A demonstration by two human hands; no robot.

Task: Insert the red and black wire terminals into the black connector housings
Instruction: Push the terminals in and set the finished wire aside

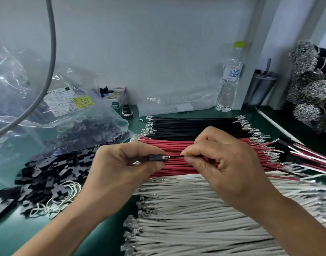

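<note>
Two hands meet: left hand (125, 159) pinches a black housing (155, 157), right hand (219, 156) pinches a black wire (177, 156).

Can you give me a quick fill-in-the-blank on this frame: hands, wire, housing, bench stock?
1. The left hand holds a black connector ____ .
2. The right hand pinches a ____ wire whose terminal meets the housing.
3. Between the black wires and the white wires lies a row of ____ wires.
4. The water bottle has a ____ cap.

Missing: housing; black; red; green
</note>
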